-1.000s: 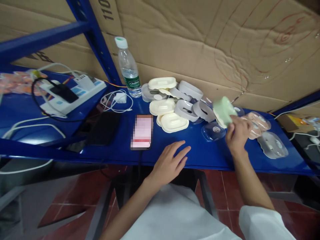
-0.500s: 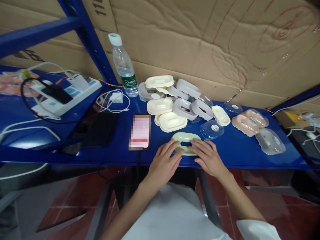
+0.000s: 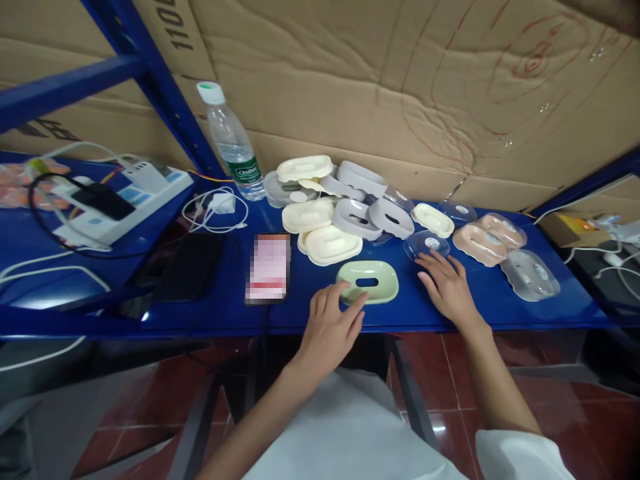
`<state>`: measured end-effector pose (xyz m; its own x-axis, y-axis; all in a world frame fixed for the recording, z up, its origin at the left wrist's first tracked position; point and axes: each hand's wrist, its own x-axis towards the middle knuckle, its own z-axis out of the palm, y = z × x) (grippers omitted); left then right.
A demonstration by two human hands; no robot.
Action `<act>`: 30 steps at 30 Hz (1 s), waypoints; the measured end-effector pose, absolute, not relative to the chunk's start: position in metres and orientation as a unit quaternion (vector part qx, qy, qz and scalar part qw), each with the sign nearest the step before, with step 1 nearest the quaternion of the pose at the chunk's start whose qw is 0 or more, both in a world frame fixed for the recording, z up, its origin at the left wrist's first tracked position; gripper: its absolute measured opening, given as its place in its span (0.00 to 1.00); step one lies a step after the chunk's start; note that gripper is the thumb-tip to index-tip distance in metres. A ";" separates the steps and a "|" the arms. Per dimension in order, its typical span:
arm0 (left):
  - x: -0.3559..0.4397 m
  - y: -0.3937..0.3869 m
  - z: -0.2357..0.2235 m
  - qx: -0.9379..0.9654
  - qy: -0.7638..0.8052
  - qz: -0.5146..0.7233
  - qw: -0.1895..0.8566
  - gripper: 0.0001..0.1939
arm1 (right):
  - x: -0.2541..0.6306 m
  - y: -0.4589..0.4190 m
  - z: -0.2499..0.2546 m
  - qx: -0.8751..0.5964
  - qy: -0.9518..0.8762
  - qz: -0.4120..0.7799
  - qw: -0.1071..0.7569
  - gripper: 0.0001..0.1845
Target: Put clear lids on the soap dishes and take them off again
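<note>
A light green soap dish (image 3: 384,288) with a dark slot in its middle lies on the blue shelf. My left hand (image 3: 330,323) rests at its left edge, fingers spread around the rim and not closed. To the right, my right hand (image 3: 450,290) is stretched out over the near edge of a clear plastic lid (image 3: 425,245) with a round white label. Its fingers are apart and reach the lid; whether they press on it I cannot tell. Behind the green dish lie cream dish parts (image 3: 334,245) and grey dish parts (image 3: 357,219) in a loose pile.
A phone (image 3: 269,267) lies left of the green dish. Beyond it stand a water bottle (image 3: 235,150), a white cable with charger (image 3: 220,203) and a power strip (image 3: 100,223). Lidded pink dishes (image 3: 480,243) and a lidded grey dish (image 3: 530,275) are on the right. Cardboard (image 3: 320,80) backs the shelf.
My right hand has left the green dish and moved right to the clear lid. My left hand stays by the dish, which now shows more fully. The view has shifted slightly.
</note>
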<state>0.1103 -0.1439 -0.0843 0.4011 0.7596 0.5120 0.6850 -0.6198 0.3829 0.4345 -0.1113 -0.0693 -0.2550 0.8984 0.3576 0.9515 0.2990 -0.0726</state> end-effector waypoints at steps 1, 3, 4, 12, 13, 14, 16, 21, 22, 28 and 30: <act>0.115 -0.145 -0.084 0.836 0.434 0.331 0.053 0.18 | 0.439 -0.109 -0.068 -0.587 -0.789 -0.073 0.164 0.22; 0.122 -0.146 -0.083 0.845 0.424 0.320 0.056 0.18 | 0.450 -0.105 -0.066 -0.586 -0.791 -0.059 0.166 0.23; 0.126 -0.147 -0.082 0.851 0.416 0.315 0.059 0.19 | 0.457 -0.103 -0.065 -0.589 -0.787 -0.056 0.173 0.23; 0.148 -0.132 -0.076 0.887 0.351 0.292 0.075 0.16 | 0.556 -0.081 -0.076 -0.715 -0.646 -0.169 0.208 0.33; 0.151 -0.130 -0.076 0.887 0.350 0.293 0.074 0.16 | 0.567 -0.077 -0.078 -0.713 -0.648 -0.172 0.208 0.33; 0.152 -0.129 -0.076 0.885 0.351 0.297 0.073 0.16 | 0.576 -0.073 -0.079 -0.707 -0.652 -0.178 0.210 0.33; 0.153 -0.128 -0.076 0.879 0.357 0.307 0.073 0.16 | 0.592 -0.063 -0.083 -0.692 -0.661 -0.196 0.214 0.35; 0.152 -0.130 -0.081 0.874 0.368 0.306 0.084 0.17 | 0.612 -0.042 -0.086 -0.711 -0.650 -0.212 0.164 0.43; 0.152 -0.130 -0.082 0.877 0.366 0.298 0.087 0.18 | 0.612 -0.041 -0.085 -0.714 -0.652 -0.208 0.145 0.40; 0.151 -0.128 -0.083 0.898 0.349 0.250 0.096 0.20 | 0.600 -0.054 -0.081 -0.702 -0.661 -0.228 0.135 0.35; 0.151 -0.127 -0.083 0.904 0.342 0.236 0.097 0.20 | 0.597 -0.060 -0.085 -0.706 -0.651 -0.231 0.156 0.36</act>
<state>0.1510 -0.1272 -0.0827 0.6548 0.6643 0.3604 0.5725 -0.7473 0.3373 0.5969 -0.0597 -0.0845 0.0458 0.8479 0.5281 0.9913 -0.1037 0.0805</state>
